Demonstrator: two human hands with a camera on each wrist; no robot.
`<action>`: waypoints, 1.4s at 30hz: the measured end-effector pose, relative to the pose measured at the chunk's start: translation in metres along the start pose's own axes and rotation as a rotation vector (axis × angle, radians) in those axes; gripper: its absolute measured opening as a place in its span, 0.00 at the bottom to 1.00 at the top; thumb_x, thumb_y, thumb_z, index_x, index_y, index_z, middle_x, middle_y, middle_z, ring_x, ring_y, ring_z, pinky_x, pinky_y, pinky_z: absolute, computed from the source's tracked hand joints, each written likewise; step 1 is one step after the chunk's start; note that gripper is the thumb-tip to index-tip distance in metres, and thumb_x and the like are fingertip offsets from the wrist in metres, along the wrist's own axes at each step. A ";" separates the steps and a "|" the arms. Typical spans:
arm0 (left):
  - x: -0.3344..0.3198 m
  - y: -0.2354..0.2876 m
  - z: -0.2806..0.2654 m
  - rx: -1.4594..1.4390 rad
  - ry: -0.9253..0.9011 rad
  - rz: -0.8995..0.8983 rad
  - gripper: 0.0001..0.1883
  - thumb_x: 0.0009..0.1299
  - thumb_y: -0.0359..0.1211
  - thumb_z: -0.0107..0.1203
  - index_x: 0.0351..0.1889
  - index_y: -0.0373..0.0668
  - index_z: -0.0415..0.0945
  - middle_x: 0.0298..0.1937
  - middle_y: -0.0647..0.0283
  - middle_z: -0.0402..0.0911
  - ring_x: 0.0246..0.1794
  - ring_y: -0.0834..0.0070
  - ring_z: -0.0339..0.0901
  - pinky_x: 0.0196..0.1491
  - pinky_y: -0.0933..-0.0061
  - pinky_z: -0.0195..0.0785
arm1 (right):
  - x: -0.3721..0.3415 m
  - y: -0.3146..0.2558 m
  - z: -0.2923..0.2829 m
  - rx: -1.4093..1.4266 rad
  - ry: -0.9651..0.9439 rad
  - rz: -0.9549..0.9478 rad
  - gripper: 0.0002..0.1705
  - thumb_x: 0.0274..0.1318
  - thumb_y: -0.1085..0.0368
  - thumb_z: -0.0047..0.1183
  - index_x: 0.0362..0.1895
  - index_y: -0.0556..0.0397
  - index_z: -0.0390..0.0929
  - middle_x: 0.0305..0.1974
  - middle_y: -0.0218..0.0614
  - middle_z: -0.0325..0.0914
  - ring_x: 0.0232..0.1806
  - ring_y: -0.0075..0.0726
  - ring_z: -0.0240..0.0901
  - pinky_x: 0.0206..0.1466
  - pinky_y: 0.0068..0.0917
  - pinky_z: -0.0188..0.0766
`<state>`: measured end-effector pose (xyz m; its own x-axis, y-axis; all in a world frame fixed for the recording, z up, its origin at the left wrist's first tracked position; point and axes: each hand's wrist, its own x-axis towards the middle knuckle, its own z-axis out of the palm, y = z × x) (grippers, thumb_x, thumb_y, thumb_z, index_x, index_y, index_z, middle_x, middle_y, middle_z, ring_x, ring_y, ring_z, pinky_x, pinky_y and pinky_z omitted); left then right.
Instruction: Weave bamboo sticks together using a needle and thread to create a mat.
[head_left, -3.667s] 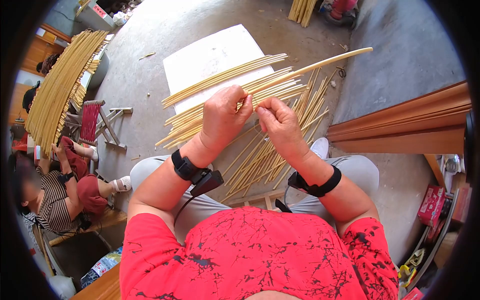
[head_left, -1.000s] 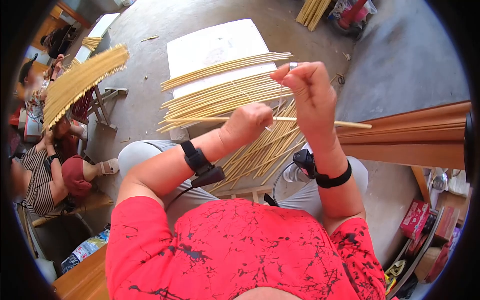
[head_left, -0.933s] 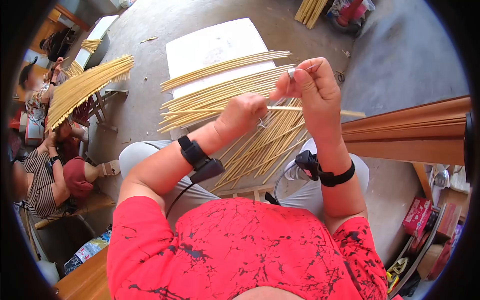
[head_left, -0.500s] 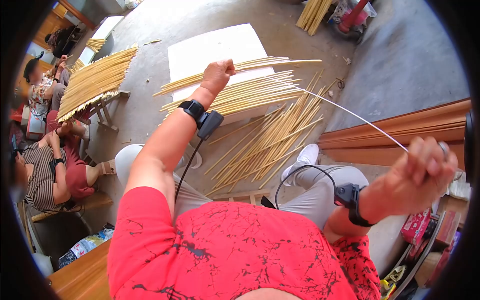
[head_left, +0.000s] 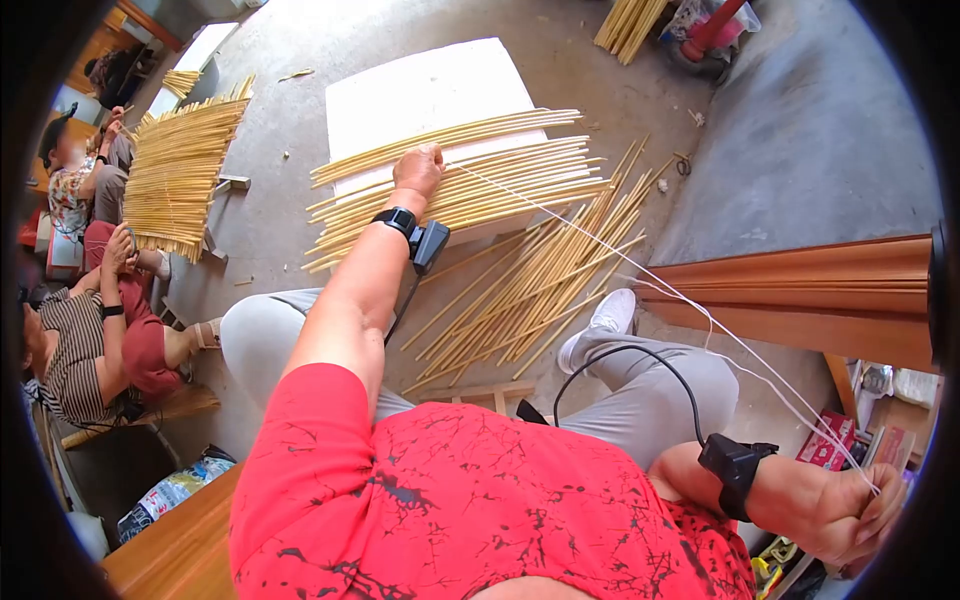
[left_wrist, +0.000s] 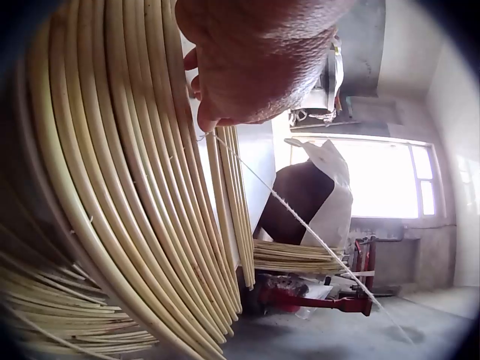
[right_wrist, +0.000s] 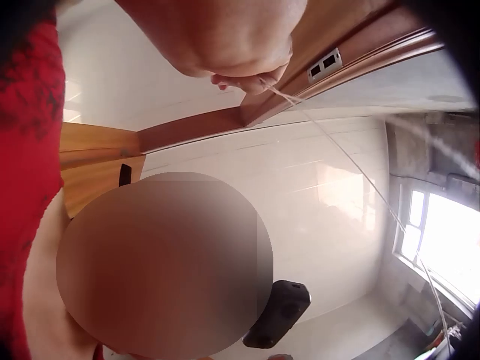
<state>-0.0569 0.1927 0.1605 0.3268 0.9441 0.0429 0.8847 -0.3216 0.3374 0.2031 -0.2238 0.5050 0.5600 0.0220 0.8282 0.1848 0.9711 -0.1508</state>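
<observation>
My left hand [head_left: 419, 171] is on the row of pale sticks [head_left: 480, 190] over the white board [head_left: 430, 95], its fingers curled at the upper edge of the row. From it a white string [head_left: 600, 243] runs taut to my right hand [head_left: 850, 515], far out at the lower right, which pinches it. A second, looser strand hangs beside the taut one. In the left wrist view the string [left_wrist: 300, 219] leaves the fingertips of the left hand [left_wrist: 262, 60] beside the sticks [left_wrist: 142, 180]. The right wrist view shows the string [right_wrist: 349, 159] at the right hand's fingers [right_wrist: 251, 81].
Loose sticks [head_left: 540, 290] lie on the floor right of the board. A wooden door frame [head_left: 800, 290] stands at the right. At the left, a seated person [head_left: 75, 350] is beside a large woven stick mat [head_left: 180, 170]. A bundle of sticks [head_left: 628, 28] lies at the top.
The right hand has swung from above the sticks out to the lower right, drawing the string long. The left hand has moved onto the row, and the stick it held is no longer lifted.
</observation>
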 end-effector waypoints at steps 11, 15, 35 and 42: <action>0.002 -0.003 0.009 0.079 0.085 -0.055 0.03 0.53 0.36 0.58 0.23 0.52 0.79 0.36 0.62 0.76 0.42 0.64 0.73 0.42 0.63 0.69 | 0.001 -0.013 -0.001 -0.795 -0.076 -0.292 0.17 0.51 0.76 0.36 0.13 0.51 0.51 0.15 0.27 0.46 0.16 0.25 0.45 0.25 0.22 0.44; 0.001 0.000 0.005 0.038 0.057 -0.091 0.04 0.51 0.36 0.58 0.24 0.53 0.81 0.37 0.61 0.76 0.43 0.63 0.72 0.44 0.64 0.69 | -0.002 -0.008 0.006 -1.395 0.060 -0.498 0.17 0.47 0.78 0.40 0.13 0.50 0.52 0.14 0.27 0.49 0.16 0.24 0.46 0.25 0.22 0.46; 0.019 -0.020 0.004 0.169 0.188 0.166 0.06 0.53 0.35 0.60 0.27 0.49 0.76 0.34 0.68 0.76 0.42 0.68 0.70 0.45 0.67 0.65 | -0.096 0.159 0.019 -0.311 -0.014 0.773 0.06 0.62 0.66 0.41 0.39 0.54 0.67 0.24 0.36 0.68 0.15 0.18 0.53 0.16 0.13 0.50; 0.023 -0.026 0.014 0.299 0.206 0.240 0.09 0.61 0.35 0.52 0.38 0.47 0.69 0.39 0.65 0.75 0.45 0.66 0.69 0.45 0.62 0.63 | -0.112 0.178 0.019 -0.398 0.000 0.860 0.05 0.62 0.66 0.41 0.40 0.52 0.66 0.24 0.35 0.70 0.16 0.17 0.57 0.18 0.12 0.55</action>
<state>-0.0680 0.2217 0.1390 0.4887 0.8249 0.2840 0.8590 -0.5119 0.0086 0.1573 -0.0491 0.3957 0.6324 0.6922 0.3478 -0.0292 0.4700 -0.8822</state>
